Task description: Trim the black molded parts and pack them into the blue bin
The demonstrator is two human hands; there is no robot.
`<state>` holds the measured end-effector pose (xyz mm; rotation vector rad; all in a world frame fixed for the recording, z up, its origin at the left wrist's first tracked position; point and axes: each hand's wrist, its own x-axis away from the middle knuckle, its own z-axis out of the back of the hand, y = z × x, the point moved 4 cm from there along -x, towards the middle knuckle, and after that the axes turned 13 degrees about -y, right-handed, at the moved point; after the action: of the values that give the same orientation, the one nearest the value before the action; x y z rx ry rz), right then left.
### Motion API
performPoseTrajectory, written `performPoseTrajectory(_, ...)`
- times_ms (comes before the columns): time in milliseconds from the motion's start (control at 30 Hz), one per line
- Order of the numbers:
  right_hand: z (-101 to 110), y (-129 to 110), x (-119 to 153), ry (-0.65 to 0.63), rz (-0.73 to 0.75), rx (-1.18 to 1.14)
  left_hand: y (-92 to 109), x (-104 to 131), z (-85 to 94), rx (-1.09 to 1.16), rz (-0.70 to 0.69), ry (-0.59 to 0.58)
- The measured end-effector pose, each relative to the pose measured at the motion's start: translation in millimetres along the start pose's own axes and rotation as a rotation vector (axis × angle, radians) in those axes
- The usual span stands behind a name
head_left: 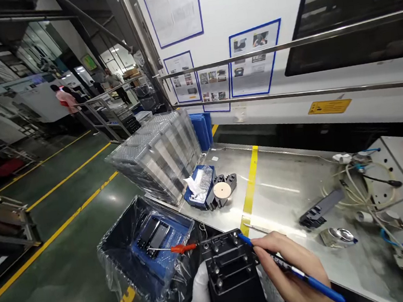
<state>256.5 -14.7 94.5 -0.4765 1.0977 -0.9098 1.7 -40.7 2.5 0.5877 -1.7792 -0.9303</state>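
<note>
A black plastic part [234,283] with several round posts is held at the bottom centre by my left hand [199,296], which wears a white glove and is closed around its side. My right hand [297,271] is bare and pinches a blue marker [303,277]. The marker's tip touches or nearly touches the part's upper right corner. A tool with a red handle [183,247] and a thin metal shaft sticks out to the left beside the part's top edge; what holds it is hidden.
Left of the part stands a plastic-lined blue bin [119,228] with a black part inside. On the metal table [273,176] are a small blue box [207,182], a tape roll [222,190], a grey part [320,207] and hoses. Wrapped stacks [161,150] stand behind; people are far left.
</note>
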Motion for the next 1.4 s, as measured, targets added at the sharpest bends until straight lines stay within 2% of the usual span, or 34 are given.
performPoseTrajectory(100,-9.4,-0.9,-6.1,-0.03,0.019,0.003,-6.4,-4.8,-3.5,-0.234,0.148,0.27)
performPoseTrajectory(133,-11.4,-1.2,-6.8,-0.039,0.023,-0.001,-10.1,-5.0,-2.8,-0.236,0.201,0.286)
performPoseTrajectory(167,-12.8,-1.1,-6.9,-0.051,0.018,-0.009,-14.5,-5.1,-2.0,-0.18,0.232,0.243)
performPoseTrajectory(233,-14.0,-1.2,-5.6,-0.072,0.005,-0.023,-21.4,-4.5,1.2,-0.038,0.213,0.118)
performPoseTrajectory(267,-13.8,-1.4,-4.6,-0.076,-0.001,-0.026,-22.8,-3.9,3.7,-0.003,0.178,0.094)
performPoseTrajectory(300,-13.3,-2.0,-3.6,-0.076,-0.003,-0.023,-23.0,-3.3,6.1,-0.018,0.15,0.112)
performPoseTrajectory(367,-12.4,-3.9,-2.3,-0.07,0.003,-0.008,-19.4,-2.2,7.0,-0.159,0.148,0.24)
performPoseTrajectory(433,-12.3,-6.0,-2.4,-0.063,0.016,0.0,-10.9,-1.4,-0.9,-0.326,0.195,0.35)
performPoseTrajectory(500,-13.6,-7.2,-3.5,-0.076,0.02,-0.008,-0.5,-0.4,-13.1,-0.399,0.214,0.374)
performPoseTrajectory(600,-15.0,-8.0,-5.9,-0.1,0.005,-0.029,9.9,1.4,-24.9,-0.356,0.143,0.311)
performPoseTrajectory(667,-14.5,-9.9,-7.9,-0.097,-0.002,-0.041,8.3,-0.6,-24.9,-0.288,0.09,0.267)
performPoseTrajectory(800,-15.9,-17.2,-14.0,-0.097,0.017,-0.054,-14.2,-20.9,-12.9,-0.062,0.121,0.26)
performPoseTrajectory(867,-20.1,-20.3,-16.9,-0.121,0.049,-0.062,-21.9,-35.9,-9.9,0.112,0.078,0.238)
performPoseTrajectory(933,-25.1,-21.9,-18.7,-0.15,0.08,-0.066,-20.4,-49.0,-14.8,0.322,-0.046,0.102)
performPoseTrajectory(1000,-29.1,-22.4,-19.3,-0.179,0.092,-0.066,-13.6,-55.0,-25.2,0.507,-0.141,-0.099)
performPoseTrajectory(1067,-30.9,-22.7,-19.3,-0.202,0.087,-0.073,-9.9,-53.7,-32.0,0.55,-0.134,-0.202)
performPoseTrajectory(1133,-30.0,-23.4,-19.3,-0.201,0.082,-0.075,-11.5,-48.1,-30.0,0.534,-0.109,-0.155)
performPoseTrajectory(1233,-29.1,-24.8,-20.9,-0.203,0.104,-0.06,-18.5,-37.0,-18.7,0.422,-0.044,0.03)
performPoseTrajectory(1300,-32.1,-25.1,-23.8,-0.221,0.126,-0.041,-17.3,-32.0,-15.8,0.326,-0.013,0.11)
performPoseTrajectory(1400,-39.5,-25.4,-29.9,-0.2,0.155,-0.01,-0.6,-32.5,-25.5,0.301,-0.043,0.113)
